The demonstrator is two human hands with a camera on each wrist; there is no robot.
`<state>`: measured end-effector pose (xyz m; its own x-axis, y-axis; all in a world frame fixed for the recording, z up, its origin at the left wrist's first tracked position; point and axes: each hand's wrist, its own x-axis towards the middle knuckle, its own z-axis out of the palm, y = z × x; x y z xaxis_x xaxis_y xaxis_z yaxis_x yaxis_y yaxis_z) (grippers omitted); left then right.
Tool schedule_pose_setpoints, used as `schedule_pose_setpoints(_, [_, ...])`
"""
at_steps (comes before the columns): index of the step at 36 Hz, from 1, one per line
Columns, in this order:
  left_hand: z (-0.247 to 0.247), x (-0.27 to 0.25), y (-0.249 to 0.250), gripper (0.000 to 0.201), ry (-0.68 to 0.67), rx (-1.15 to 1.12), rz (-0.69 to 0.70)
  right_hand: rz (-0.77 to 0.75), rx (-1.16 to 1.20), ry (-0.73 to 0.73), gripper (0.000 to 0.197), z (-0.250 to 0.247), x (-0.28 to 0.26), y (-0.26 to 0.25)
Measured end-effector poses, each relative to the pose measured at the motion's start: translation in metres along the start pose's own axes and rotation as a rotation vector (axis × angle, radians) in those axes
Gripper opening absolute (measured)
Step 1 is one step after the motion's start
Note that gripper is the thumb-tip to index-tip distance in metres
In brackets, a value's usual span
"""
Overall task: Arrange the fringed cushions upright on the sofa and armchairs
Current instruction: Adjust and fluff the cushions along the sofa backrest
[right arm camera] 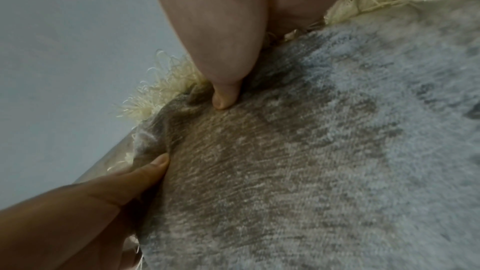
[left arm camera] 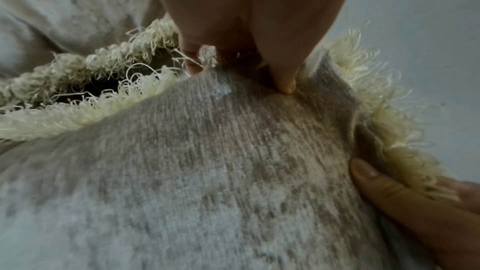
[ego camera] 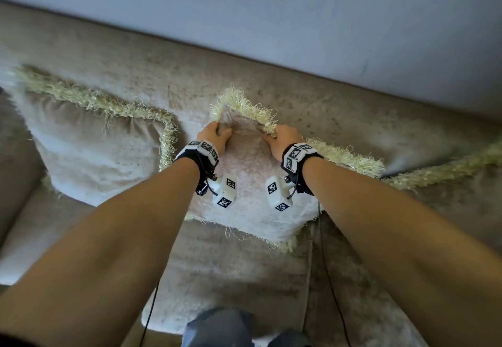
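At nine o'clock in the head view a first fringed cushion (ego camera: 89, 145) leans against the sofa (ego camera: 244, 270) backrest, apparently settled. Its right fringe lies just beside the middle cushion (ego camera: 252, 183), which stands on one corner, diamond-wise, its top corner at twelve o'clock against the backrest.

The left hand (ego camera: 216, 136) pinches the upper left edge of the middle cushion just below that corner, thumb on the front face, fingers curled behind the fringe. The right hand (ego camera: 279, 140) pinches the upper right edge the same way; in the right wrist view its thumb tip digs into the plush. At three o'clock a third cushion's fringe (ego camera: 448, 168) runs off, partly hidden.

Risks, as judged: both grips take only loose cover fabric near one corner, so the filling may sag and the cushion slump or roll sideways on release. Turning it square could snag its fringe on the left neighbour's and drag that one askew. Hard pulling may also loosen the fringe threads
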<state>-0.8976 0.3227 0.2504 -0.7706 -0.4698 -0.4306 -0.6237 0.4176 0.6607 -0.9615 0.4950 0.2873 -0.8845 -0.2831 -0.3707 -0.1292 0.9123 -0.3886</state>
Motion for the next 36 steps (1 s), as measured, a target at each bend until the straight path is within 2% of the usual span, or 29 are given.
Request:
schedule_pose_setpoints(7, [-0.008,-0.037,0.035,0.037,0.099,0.031,0.067,-0.061,0.047,0.026,0.028,-0.027,-0.022,0.016])
schedule_pose_setpoints(11, [-0.009,-0.057,0.053,0.036,0.135,0.036,0.102,-0.079,0.079,0.026,0.032,-0.041,-0.036,0.023])
schedule_pose_setpoints(22, [-0.032,-0.107,0.092,0.038,0.23,0.168,0.18,-0.113,0.263,0.055,0.029,-0.063,-0.07,0.027])
schedule_pose_setpoints(31, [-0.046,-0.1,0.104,0.035,0.158,0.281,0.243,-0.039,0.338,0.073,0.028,-0.059,-0.077,0.023])
schedule_pose_setpoints(36, [-0.044,-0.082,0.101,0.04,0.079,0.243,0.231,0.026,0.369,0.074,0.03,-0.048,-0.066,0.02])
